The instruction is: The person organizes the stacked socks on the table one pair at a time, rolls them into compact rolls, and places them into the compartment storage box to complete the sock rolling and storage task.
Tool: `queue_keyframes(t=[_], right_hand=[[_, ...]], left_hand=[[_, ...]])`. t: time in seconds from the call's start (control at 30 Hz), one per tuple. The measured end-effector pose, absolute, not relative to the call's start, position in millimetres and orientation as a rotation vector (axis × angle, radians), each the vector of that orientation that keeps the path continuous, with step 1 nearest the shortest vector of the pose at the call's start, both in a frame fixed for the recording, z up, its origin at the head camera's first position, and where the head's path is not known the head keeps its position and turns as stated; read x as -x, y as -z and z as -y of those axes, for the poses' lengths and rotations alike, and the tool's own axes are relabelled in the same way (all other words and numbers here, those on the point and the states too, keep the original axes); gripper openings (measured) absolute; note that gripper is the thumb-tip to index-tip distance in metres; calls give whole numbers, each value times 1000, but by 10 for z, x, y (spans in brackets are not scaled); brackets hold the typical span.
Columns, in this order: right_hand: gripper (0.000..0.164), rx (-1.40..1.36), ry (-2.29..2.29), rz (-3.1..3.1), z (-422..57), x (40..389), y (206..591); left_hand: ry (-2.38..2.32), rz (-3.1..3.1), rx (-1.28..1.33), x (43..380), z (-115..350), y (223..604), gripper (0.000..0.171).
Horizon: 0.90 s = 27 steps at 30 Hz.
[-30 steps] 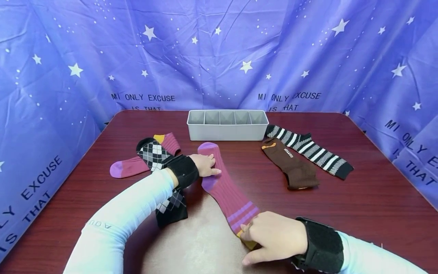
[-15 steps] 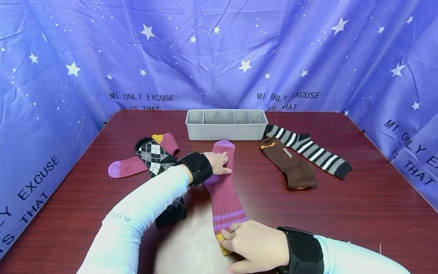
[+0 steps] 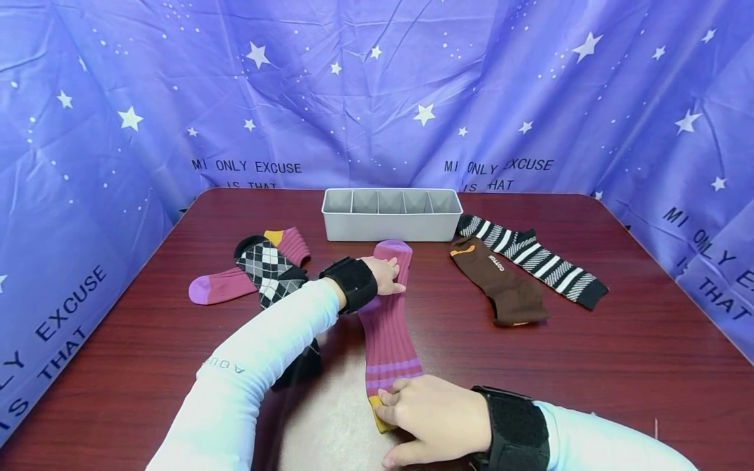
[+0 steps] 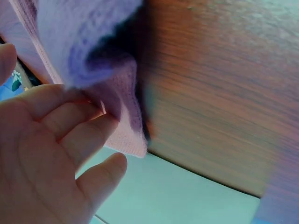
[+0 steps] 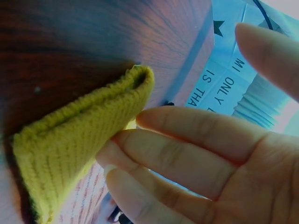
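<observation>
A long ribbed pink sock, with purple toe and heel and a yellow cuff, lies lengthwise on the table. My left hand rests on its foot part, below the toe. In the left wrist view the fingers of that hand are extended against the sock's fabric. Near the table's front my right hand has its fingertips on the cuff. The right wrist view shows those fingers nearly straight against the yellow knit, the thumb held apart. Part of the heel is hidden by my left hand and wrist band.
Behind the sock stands a grey divided box. A matching pink sock lies at left under a black-and-white argyle sock, which my left sleeve partly covers. At right lie a brown sock and a black-and-white striped sock.
The pink sock has turned from a diagonal to nearly straight away from me. Its toe moved right with my left hand, its cuff left with my right hand.
</observation>
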State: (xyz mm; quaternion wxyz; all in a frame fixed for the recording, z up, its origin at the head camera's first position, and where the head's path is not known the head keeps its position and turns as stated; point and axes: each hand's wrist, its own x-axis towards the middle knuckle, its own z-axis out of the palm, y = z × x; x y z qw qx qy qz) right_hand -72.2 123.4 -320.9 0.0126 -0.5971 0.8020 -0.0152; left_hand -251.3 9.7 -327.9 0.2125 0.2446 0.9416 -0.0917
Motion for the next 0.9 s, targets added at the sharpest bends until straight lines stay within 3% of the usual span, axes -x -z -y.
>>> queue_keyframes(t=[0.13,0.37,0.6,0.8,0.9], right_hand=[[48,1848,24,-2500,-1210,719,3206],[44,1762,-7,-2538,-1137,704,3218],[36,1693,43,-2613,-1050,651,3216],[37,1668,3,-2667,-1016,616,3214],[37,1603,1,-2644,-1013,621,3204]], left_hand=[[279,-2642,-687,2596,-114,3396,60],[348,-2701,-727,3578,-237,4617,78],[332,-2727,-682,3367,-302,4408,78],[323,-2768,-735,3602,-335,4721,82],[325,-2744,-707,3404,-341,4467,79]])
